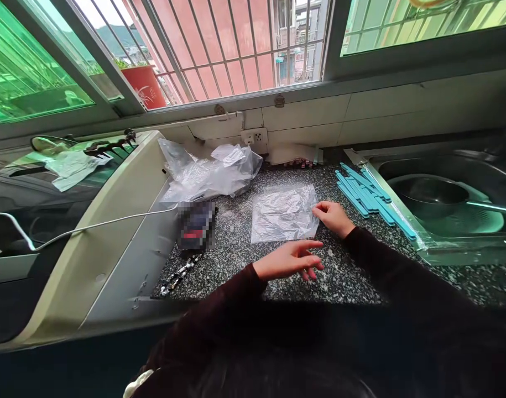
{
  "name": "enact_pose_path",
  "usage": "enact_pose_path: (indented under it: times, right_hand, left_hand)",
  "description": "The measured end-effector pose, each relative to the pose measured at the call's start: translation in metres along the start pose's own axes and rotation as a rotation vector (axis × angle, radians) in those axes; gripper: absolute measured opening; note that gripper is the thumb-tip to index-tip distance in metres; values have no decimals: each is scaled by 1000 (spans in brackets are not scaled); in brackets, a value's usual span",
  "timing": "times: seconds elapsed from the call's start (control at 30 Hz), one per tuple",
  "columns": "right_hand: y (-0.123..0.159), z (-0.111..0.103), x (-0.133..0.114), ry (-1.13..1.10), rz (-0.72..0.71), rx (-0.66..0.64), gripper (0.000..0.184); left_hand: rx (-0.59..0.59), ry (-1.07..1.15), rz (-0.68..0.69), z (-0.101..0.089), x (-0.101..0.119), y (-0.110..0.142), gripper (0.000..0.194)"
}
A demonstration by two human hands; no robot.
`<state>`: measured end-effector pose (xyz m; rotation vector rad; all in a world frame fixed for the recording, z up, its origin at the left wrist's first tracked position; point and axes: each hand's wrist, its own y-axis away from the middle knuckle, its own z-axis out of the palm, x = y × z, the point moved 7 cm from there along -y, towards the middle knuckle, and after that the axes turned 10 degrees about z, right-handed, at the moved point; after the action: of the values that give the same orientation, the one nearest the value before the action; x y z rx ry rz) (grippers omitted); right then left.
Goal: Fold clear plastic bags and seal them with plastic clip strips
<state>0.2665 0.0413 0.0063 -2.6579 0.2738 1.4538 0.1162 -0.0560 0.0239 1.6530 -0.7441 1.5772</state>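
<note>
1. Right hand (334, 219): at the bag's 3 o'clock edge, palm turned down, thumb and forefinger pinching the plastic; the forearm, in a dark sleeve (391, 268), enters from 4 o'clock.

2. Left hand (288, 261): at 6 o'clock of the bag, fingers spread and loosely bent, pointing toward 3 o'clock. It grasps nothing; whether the forefinger touches the bag's near edge cannot be told. Its forearm comes in from 7 o'clock.

3. Clear bag (283, 213): flat on the speckled counter (236, 265), between the hands and the window wall — thin, roughly square, creased all over, with whitish glare across its face.

4. Heap of plastic (203, 174): at 10 o'clock of the bag, crumpled and see-through, a whiter folded piece near its top.

5. Blue strips (360, 190): at 3 o'clock, beyond the right hand, a loose pile of narrow bars overlapping at slightly different angles, beside the sink (424, 243).

6. Phone (197, 226): at 9 o'clock, its face blurred into blocks, so any writing there is unreadable; a beaded strap (182, 273) trails toward 7 o'clock.

7. Red pot (147, 87): at 10 o'clock, outside the window — marked with a pale, leaf-like design.
</note>
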Motion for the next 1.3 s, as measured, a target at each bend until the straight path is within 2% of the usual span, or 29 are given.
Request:
enact_pose_path:
  times: [0.03, 0.07, 0.13, 0.17, 0.2, 0.27, 0.37, 0.43, 0.63, 0.73, 0.83, 0.93, 1.03, 1.1, 1.2, 1.3]
  right_hand:
    - [1, 0, -2, 9, -12, 0, 22]
    - [2, 1, -4, 10, -30, -5, 21]
    - [3, 2, -7, 5, -71, -29, 20]
    - [4, 3, -9, 5, -88, -38, 20]
    - [4, 3, -10, 10, -98, -42, 20]
    - [5, 3, -10, 38, -98, -34, 20]
    - [4, 0, -10, 87, -75, -15, 21]
    - [3, -3, -9, 98, -62, -6, 23]
    - [0, -13, -7, 7, -29, -42, 34]
    - [2, -13, -9, -19, -37, -126, 36]
    - [7, -10, -16, 17, -140, -227, 32]
    - [11, -8, -18, 91, -235, -246, 24]
    - [13, -10, -19, 167, -331, -168, 18]
    - [19, -10, -25, 245, -461, -101, 13]
    - [34, 0, -34, 403, -691, -71, 11]
    - [43, 11, -37, 529, -811, -28, 15]
  left_hand:
    - [23, -68, 38, -13, 9, 0, 41]
    - [100, -180, 90, -32, 18, -1, 37]
    - [355, -537, 182, -77, 30, 0, 34]
    - [420, -739, 195, -94, 30, -1, 33]
    - [430, -915, 189, -104, 26, -2, 34]
    - [349, -1175, 133, -114, 6, -7, 40]
    - [282, -1375, 37, -117, -24, -6, 52]
    - [274, -1423, -6, -116, -34, -3, 55]
    - [267, -1442, -24, -117, -35, -3, 58]
    - [293, -1441, -68, -122, -35, -1, 59]
    - [300, -1459, -117, -126, -35, 1, 60]
    - [295, -1499, -131, -130, -35, 3, 60]
    - [298, -1531, -143, -134, -34, 5, 61]
    - [295, -1529, -164, -138, -34, 6, 61]
    - [292, -1521, -185, -142, -35, 8, 61]
    - [291, -1530, -182, -143, -35, 8, 61]
